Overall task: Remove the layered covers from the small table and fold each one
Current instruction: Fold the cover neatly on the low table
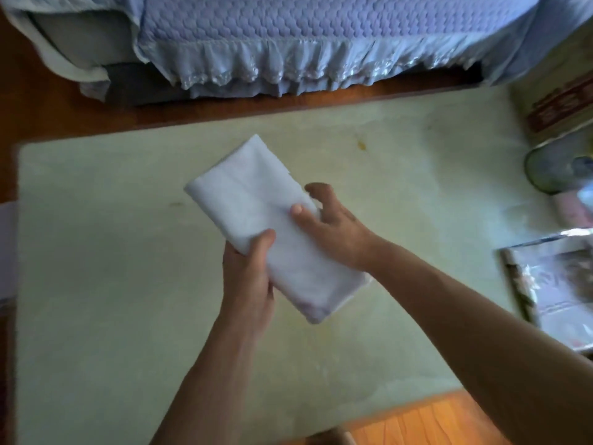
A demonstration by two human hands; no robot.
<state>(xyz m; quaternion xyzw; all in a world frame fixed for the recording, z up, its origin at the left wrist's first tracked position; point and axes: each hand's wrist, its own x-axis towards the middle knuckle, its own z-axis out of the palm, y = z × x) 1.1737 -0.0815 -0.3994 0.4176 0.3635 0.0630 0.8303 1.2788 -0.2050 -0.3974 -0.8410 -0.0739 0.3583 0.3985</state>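
The left hand (pixel 248 277) grips the near long edge of a folded white cover (pixel 256 220), thumb on top and fingers curled underneath, which looks like the hold that carries its weight. The right hand (pixel 330 229) pinches the opposite edge, thumb pressed on the top face and fingers wrapped round the far side, so the layers stay squeezed together and the fold cannot spring open. Between them the cover is a narrow, thick bundle held slantwise just above the small table (pixel 96 284); whether its low corner touches the surface I cannot tell.

It seems to me the folding of this one is about finished and it wants setting down. The pale green tabletop shows bare beneath and to the left of the hands, with plenty of room there. Its right side is crowded: a folded patterned cloth in shiny wrapping (pixel 558 297) lies at the right edge, a glass jar (pixel 558 168) stands farther back, and a printed box (pixel 561 104) sits behind that. Beyond the far edge, across a strip of wooden floor (pixel 224 109), stands a sofa under a quilted blue ruffled cover (pixel 321 36). The near edge lies close below the forearms.
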